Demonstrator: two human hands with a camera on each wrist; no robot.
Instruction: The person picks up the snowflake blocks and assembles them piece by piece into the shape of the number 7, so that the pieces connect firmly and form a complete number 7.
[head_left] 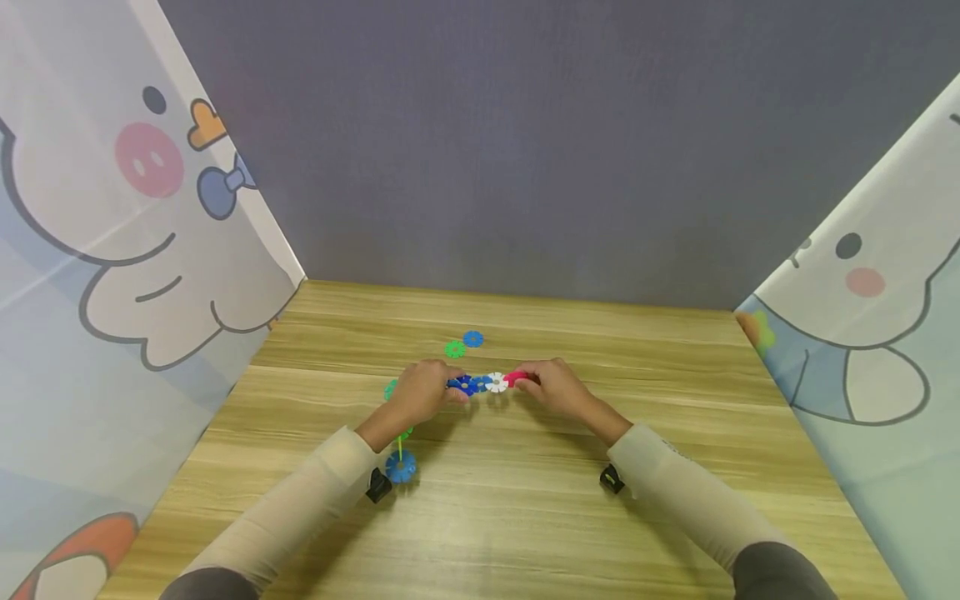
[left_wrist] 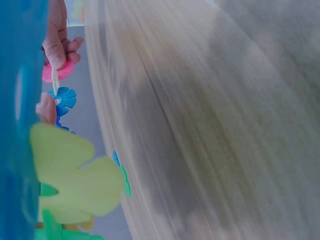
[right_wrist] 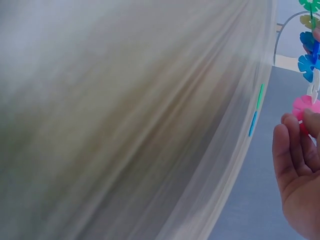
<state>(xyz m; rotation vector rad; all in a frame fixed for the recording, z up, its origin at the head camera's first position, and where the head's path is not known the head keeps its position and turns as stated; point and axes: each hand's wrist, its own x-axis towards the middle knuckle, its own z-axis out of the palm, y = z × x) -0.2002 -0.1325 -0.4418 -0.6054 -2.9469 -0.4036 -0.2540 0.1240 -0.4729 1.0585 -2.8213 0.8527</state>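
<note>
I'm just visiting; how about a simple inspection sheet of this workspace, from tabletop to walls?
Surface: wood-patterned table, with some soft shadows.
Job's things: chain of slotted discs, raised above the table; its pink disc is beside a white disc, then blue discs.
Clutter: loose green disc and loose blue disc on the table's far side.
Hands: left hand grips the chain; right hand pinches the pink disc.
Cables: nothing seen.
Surroundings: grey wall behind; cartoon-printed left panel and right panel.
</note>
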